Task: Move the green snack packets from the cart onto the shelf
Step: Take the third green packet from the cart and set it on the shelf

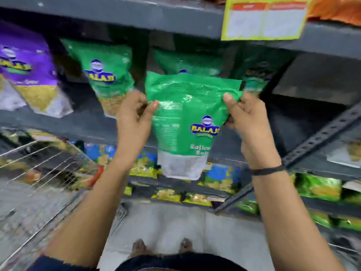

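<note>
I hold a green snack packet [185, 118] upright in front of the grey shelf [78, 122], at its front edge. My left hand [134, 118] grips the packet's left side and my right hand [248, 122] grips its right side near the top. On the shelf behind stand other green packets: one to the left [103, 75], one directly behind the held packet [185, 61], and one at the right [256, 75], partly hidden. The wire cart [39, 169] is at the lower left, its contents blurred.
Purple packets [25, 75] stand on the same shelf at far left. A yellow price tag [263, 18] hangs from the shelf above. Bare shelf space lies at the right [304, 106]. Lower shelves hold yellow, blue and green packets [214, 178]. A perforated upright [312, 141] runs diagonally at right.
</note>
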`<state>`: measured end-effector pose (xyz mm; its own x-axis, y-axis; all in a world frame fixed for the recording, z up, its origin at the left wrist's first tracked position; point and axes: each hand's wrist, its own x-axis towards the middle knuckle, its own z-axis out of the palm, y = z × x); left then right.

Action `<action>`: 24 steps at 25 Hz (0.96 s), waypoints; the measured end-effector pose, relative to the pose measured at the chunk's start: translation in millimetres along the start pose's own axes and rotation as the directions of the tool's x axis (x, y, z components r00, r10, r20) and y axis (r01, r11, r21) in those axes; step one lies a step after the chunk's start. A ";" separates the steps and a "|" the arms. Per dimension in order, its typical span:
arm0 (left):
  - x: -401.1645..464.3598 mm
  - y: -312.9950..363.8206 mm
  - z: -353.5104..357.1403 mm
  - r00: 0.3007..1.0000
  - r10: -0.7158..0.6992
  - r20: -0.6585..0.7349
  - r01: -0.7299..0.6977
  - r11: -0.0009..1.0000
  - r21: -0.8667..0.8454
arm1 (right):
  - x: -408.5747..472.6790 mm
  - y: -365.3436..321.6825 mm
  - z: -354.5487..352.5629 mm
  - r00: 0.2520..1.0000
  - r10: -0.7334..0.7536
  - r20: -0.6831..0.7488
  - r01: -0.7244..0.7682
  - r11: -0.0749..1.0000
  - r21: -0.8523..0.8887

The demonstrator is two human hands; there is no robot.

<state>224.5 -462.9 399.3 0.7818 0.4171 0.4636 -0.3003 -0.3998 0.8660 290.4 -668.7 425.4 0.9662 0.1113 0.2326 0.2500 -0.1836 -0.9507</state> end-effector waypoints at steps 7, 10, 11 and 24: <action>58.0 36.0 150.7 0.995 0.016 0.102 -0.008 0.997 -0.076 | 79.4 11.8 -113.5 0.943 0.052 -0.328 -0.049 0.999 0.017; 74.1 30.5 183.5 0.985 -0.073 0.154 0.069 0.997 0.033 | 107.0 41.4 -128.4 0.932 0.064 -0.357 -0.073 0.997 -0.012; 75.4 22.0 191.4 0.981 -0.099 0.168 0.086 0.993 0.083 | 110.2 53.6 -130.3 0.940 0.082 -0.332 -0.101 0.994 -0.041; 49.0 -43.7 232.6 0.754 -0.541 0.373 0.631 0.753 -0.184 | 7.9 126.0 -38.3 0.873 0.452 -0.185 -0.362 0.854 0.374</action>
<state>403.0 -614.8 340.6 0.9557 0.2261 -0.1886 0.1667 0.1127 0.9796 332.0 -728.4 315.3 0.9678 -0.1666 -0.1885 -0.1604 0.1687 -0.9725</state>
